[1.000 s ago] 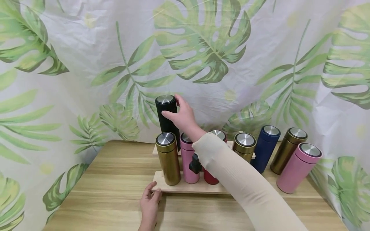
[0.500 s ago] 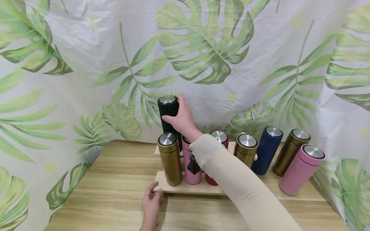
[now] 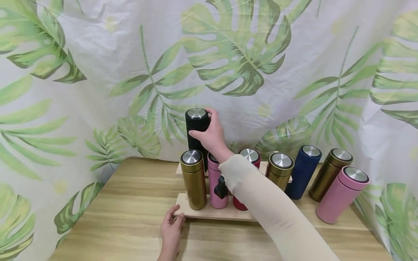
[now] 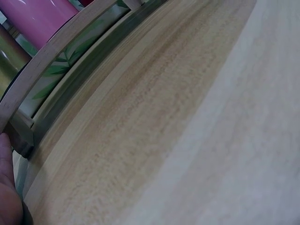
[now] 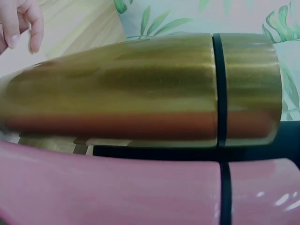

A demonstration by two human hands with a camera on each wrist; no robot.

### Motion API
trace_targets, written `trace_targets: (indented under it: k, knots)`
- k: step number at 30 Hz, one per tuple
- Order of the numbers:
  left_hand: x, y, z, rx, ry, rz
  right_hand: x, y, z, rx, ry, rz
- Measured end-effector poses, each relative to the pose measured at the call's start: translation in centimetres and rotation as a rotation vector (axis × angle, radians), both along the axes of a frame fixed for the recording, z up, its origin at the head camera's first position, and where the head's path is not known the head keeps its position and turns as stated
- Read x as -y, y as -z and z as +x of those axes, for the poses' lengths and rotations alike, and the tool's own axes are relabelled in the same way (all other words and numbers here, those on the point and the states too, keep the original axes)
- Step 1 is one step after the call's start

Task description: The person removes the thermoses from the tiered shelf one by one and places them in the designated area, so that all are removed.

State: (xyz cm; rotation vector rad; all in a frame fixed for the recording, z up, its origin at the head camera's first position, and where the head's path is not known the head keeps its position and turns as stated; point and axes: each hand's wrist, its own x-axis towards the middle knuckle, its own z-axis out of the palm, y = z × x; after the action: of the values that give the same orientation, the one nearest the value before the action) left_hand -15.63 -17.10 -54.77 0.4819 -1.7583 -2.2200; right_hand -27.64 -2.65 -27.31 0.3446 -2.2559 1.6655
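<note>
My right hand [image 3: 210, 134] grips a black thermos bottle [image 3: 197, 127] near its silver-topped lid, thumb in front and fingers round the far side. The bottle stands upright at the left of the rear step of a wooden stand [image 3: 225, 214], its base hidden behind the front row. On the front step are a gold bottle [image 3: 194, 181], a pink bottle [image 3: 215, 181], a red bottle [image 3: 250, 156] and another gold bottle [image 3: 279, 166], partly covered by my right sleeve. My left hand [image 3: 171, 226] holds the stand's front left corner between thumb and fingers.
Right of the stand are a blue bottle [image 3: 303, 172], a bronze bottle [image 3: 330, 174] and a pink bottle [image 3: 341, 194] on the wooden table [image 3: 130, 210]. Behind hangs a leaf-patterned cloth [image 3: 156, 54]. A black camera mount [image 3: 221, 186] sits under my right wrist.
The black bottle has shifted slightly to the right, with my right hand still round it. My left hand stays at the stand's corner. The head view has shifted a little.
</note>
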Motion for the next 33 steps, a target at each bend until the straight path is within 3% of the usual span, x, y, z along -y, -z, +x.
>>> trace_targets:
  k: [21,33]
  knots:
    - [-0.1,0.0,0.0,-0.011,-0.007,0.013,-2.2,-0.2,0.3,-0.124,0.09,-0.131]
    - [-0.1,-0.2,0.0,-0.001,0.005,0.009,-5.3,-0.5,-0.1,-0.197,0.153,-0.169]
